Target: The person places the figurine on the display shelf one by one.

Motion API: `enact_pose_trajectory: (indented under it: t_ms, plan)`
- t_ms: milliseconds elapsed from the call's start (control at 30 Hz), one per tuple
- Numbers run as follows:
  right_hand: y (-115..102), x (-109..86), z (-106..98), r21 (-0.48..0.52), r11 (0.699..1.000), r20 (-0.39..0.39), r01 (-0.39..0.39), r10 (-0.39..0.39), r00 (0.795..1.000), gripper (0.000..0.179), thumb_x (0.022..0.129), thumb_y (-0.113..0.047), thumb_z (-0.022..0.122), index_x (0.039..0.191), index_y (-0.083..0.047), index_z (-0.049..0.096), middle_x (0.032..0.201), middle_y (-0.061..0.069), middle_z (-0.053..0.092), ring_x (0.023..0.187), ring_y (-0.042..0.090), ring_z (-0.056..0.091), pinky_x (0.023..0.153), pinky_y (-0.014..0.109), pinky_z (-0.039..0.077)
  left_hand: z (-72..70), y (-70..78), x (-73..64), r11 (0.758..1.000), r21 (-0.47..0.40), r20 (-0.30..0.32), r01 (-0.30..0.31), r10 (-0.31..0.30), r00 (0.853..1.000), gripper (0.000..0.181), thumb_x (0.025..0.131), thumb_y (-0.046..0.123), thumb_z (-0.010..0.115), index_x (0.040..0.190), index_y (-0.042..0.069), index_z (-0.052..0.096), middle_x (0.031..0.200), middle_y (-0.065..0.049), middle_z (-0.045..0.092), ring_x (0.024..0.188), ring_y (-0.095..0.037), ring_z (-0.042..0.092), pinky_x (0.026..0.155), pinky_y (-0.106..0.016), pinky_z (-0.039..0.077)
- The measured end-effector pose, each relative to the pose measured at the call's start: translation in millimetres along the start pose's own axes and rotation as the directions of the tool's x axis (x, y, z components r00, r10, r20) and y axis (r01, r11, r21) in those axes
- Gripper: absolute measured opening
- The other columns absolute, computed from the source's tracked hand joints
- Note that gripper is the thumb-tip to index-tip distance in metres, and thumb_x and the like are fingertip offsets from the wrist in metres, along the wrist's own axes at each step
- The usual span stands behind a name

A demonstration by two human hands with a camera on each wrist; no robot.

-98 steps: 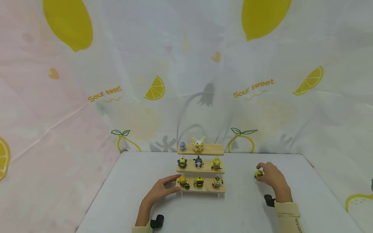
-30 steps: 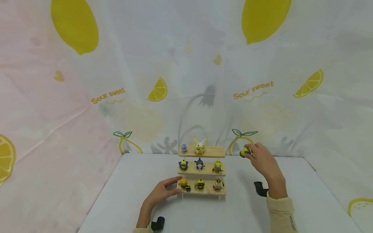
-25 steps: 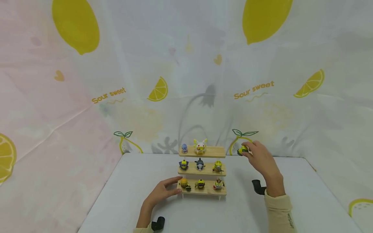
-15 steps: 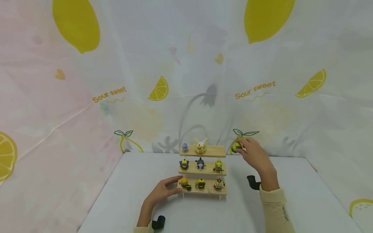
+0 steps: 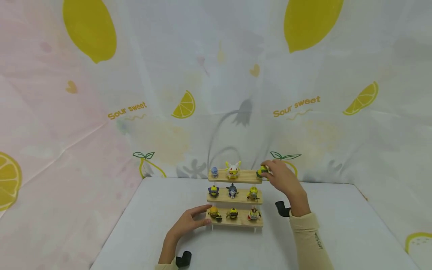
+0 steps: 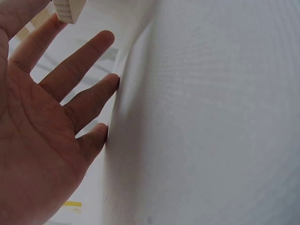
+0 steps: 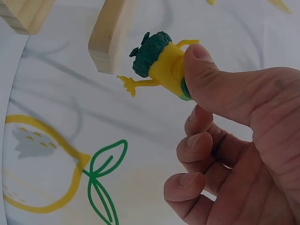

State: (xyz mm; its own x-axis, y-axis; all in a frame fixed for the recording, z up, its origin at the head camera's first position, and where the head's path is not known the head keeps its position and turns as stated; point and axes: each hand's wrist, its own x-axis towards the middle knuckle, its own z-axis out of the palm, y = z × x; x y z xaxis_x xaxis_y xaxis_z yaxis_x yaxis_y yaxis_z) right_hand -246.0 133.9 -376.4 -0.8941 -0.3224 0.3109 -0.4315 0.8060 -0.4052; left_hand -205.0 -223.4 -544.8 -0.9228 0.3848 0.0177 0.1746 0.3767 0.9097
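My right hand (image 5: pixel 281 177) pinches a small yellow toy figure (image 5: pixel 261 171) between thumb and fingers. It is at the right end of the top tier of a wooden display shelf (image 5: pixel 234 224). In the right wrist view, the figure (image 7: pixel 169 68) has a dark green shaggy end and thin yellow arms. Its end points toward the wood but stands apart from it. My left hand (image 5: pixel 188 221) holds the left end of the bottom tier between thumb and index finger. In the left wrist view, the other fingers (image 6: pixel 75 70) spread out beside the wood (image 6: pixel 70 10).
Several small figures stand on the three tiers, among them a white-eared one (image 5: pixel 233 170), a blue one (image 5: pixel 214 172) and a dark-hooded one (image 5: pixel 232 191). The shelf stands on a white table (image 5: pixel 148 198). A lemon-print cloth (image 5: pixel 162 142) hangs behind it.
My right hand has lifted the yellow figure from the table at the right and carried it left to the top tier's right end. The left hand has stayed at the bottom tier.
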Motion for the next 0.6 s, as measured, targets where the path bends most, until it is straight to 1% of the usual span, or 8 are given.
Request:
enact_pose_trajectory:
  t_ms: [200, 367, 600]
  plan:
    - [-4.4, 5.6, 5.7, 0.000, 1.000, 0.039, 0.016, -0.016, 0.999, 0.031, 0.092, -0.012, 0.071, 0.120, -0.002, 0.064, 0.094, 0.011, 0.055, 0.080, 0.024, 0.052, 0.065, 0.039, 0.048, -0.4, -0.6, 0.3, 1.000, 0.002, 0.003, -0.006, 0.006, 1.000, 0.052, 0.088, 0.036, 0.076, 0.136, 0.024, 0.061, 0.137, 0.005, 0.058, 0.136, -0.029, 0.043, 0.112, -0.057, 0.031]
    - [-6.6, 7.9, 9.7, -0.019, 1.000, 0.052, 0.021, -0.020, 0.998, 0.031, 0.092, -0.013, 0.070, 0.120, -0.002, 0.064, 0.098, 0.012, 0.056, 0.084, 0.025, 0.054, 0.067, 0.041, 0.049, -0.5, -1.2, 0.5, 1.000, 0.001, 0.007, -0.011, 0.011, 1.000, 0.052, 0.088, 0.036, 0.076, 0.136, 0.025, 0.061, 0.137, 0.006, 0.058, 0.137, -0.029, 0.043, 0.112, -0.057, 0.030]
    - [-12.4, 11.6, 14.0, -0.009, 1.000, 0.089, -0.006, 0.006, 0.996, 0.030, 0.093, -0.015, 0.070, 0.120, -0.004, 0.064, 0.101, 0.013, 0.057, 0.087, 0.026, 0.055, 0.070, 0.043, 0.050, -0.8, -0.7, -0.2, 1.000, -0.003, 0.004, -0.015, 0.015, 1.000, 0.052, 0.088, 0.036, 0.076, 0.136, 0.024, 0.061, 0.137, 0.006, 0.058, 0.136, -0.029, 0.043, 0.112, -0.057, 0.031]
